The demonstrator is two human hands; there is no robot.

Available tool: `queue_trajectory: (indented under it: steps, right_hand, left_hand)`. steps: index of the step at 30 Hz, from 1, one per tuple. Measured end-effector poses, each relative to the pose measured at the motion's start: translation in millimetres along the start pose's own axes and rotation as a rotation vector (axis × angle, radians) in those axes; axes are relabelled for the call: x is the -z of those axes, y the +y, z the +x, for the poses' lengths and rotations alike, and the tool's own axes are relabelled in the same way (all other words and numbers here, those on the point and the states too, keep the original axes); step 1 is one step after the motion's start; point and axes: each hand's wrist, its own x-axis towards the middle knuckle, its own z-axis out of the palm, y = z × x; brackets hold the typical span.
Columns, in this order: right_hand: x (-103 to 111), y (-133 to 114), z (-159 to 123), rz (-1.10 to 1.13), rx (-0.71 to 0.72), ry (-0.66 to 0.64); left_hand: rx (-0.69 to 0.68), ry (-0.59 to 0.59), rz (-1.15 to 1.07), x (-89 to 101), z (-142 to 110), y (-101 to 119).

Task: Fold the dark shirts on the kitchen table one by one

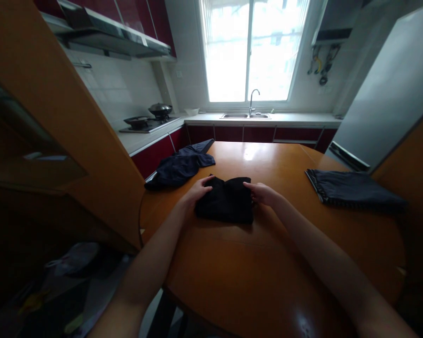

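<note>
One folded black cloth (226, 203), on desk (232, 263): left-hand fingers (206, 180) and right-hand fingers (251, 186) pinched its sides; uneven tugging could have undone the folds.

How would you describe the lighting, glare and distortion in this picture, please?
Head view: the window is blown out nearly white; its glare appears on the far part of the table; the black cloth shows little fold detail; the lower left is deep in shadow; the range hood slants, suggesting wide-angle distortion.
</note>
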Motion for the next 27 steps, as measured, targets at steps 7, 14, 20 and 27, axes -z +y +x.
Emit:
queue_trajectory:
  steps: [7, 14, 20, 27]
  right_hand:
    - [2.4, 3.0, -0.4, 0.063, 0.088, -0.044]
    - [21.3, 1.3, -6.9, 0.238, 0.402, -0.142]
    - [60.3, -27.6, -39.1, 0.152, 0.676, 0.006]
    - [139.6, -25.5, -114.7, 0.121, 0.827, 0.206]
  left_hand:
    - [-0.293, 0.023, 0.067, 2.5, -9.9, 17.9]
    - [-0.527, 0.152, 0.118, 3.0, -21.5, 35.8]
    - [-0.648, 0.29, 0.209, -28.1, -28.2, 56.2]
    - [-0.945, 0.174, 0.146, -104.5, -32.1, 118.2]
